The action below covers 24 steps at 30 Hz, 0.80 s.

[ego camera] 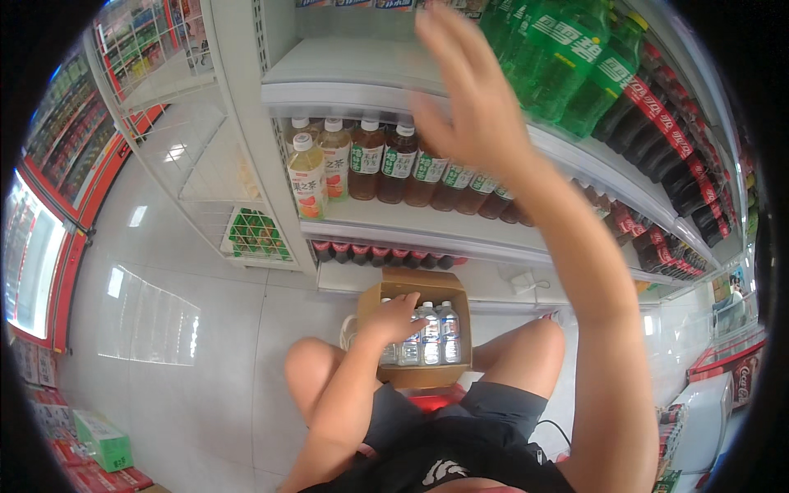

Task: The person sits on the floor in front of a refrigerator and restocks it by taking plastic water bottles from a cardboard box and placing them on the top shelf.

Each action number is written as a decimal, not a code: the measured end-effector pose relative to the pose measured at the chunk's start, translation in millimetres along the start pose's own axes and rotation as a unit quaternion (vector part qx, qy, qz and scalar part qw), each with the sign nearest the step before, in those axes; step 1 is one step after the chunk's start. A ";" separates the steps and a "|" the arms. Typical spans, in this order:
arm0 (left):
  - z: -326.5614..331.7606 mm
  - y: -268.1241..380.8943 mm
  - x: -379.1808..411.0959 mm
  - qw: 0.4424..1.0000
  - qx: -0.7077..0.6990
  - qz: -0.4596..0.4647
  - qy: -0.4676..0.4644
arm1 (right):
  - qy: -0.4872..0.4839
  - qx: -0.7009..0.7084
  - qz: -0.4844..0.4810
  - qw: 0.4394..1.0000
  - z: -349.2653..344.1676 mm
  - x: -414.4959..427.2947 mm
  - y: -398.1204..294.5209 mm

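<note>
My left hand reaches into an open cardboard box between my knees, its fingers over clear plastic bottles standing inside. Whether it grips one I cannot tell. Raised and blurred, my right hand is in front of the shelves with its fingers spread and nothing in them. Behind it run the upper shelf, with large green Sprite bottles to the right, and a lower shelf holding brown tea bottles and pale fruit tea bottles.
Dark cola bottles line the bottom shelf behind the box. A white wire rack stands left of the shelving. Red-framed coolers are at the far left. A green carton sits at lower left, and a white cable lies on the bottom shelf.
</note>
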<state>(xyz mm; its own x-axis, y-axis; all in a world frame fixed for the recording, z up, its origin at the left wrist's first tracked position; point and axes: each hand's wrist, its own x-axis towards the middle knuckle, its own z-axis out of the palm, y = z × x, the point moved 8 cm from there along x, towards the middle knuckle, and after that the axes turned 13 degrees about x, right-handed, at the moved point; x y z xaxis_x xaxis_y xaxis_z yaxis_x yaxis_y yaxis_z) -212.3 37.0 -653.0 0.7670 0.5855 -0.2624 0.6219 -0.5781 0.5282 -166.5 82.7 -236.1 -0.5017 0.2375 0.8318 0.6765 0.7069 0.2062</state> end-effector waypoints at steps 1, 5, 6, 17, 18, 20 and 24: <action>8.4 0.9 10.3 1.000 0.001 -0.002 -0.013 | -0.033 0.003 -0.018 0.999 -12.7 -29.2 -28.1; 29.4 3.0 47.0 0.999 0.030 -0.030 -0.034 | -0.156 0.035 0.080 0.984 -31.2 -185.5 -79.1; 35.7 3.1 55.8 0.997 0.049 -0.050 -0.013 | -0.212 0.031 0.157 0.964 -34.9 -225.6 -81.3; 112.2 -41.5 76.4 0.981 0.119 -0.145 -0.040 | -0.245 -0.087 0.590 0.765 -172.5 -515.7 -85.9; 118.1 -46.4 76.6 0.981 0.118 -0.146 -0.047 | -0.269 -0.084 0.594 0.753 -166.4 -513.3 -83.9; 124.0 -53.4 78.5 0.978 0.133 -0.152 -0.046 | -0.319 -0.081 0.602 0.727 -155.4 -506.4 -84.0; 126.4 -55.5 89.7 0.973 0.126 -0.181 -0.068 | -0.317 -0.091 0.592 0.736 -150.7 -497.8 -81.3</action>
<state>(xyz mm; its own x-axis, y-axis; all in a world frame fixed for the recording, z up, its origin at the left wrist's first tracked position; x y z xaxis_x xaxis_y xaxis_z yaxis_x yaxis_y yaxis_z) -158.2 49.8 -807.9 0.4938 0.7065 -0.5071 0.8610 -0.4791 0.1710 109.5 -193.4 -589.3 0.3853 0.9185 0.0886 0.8735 -0.3320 -0.3560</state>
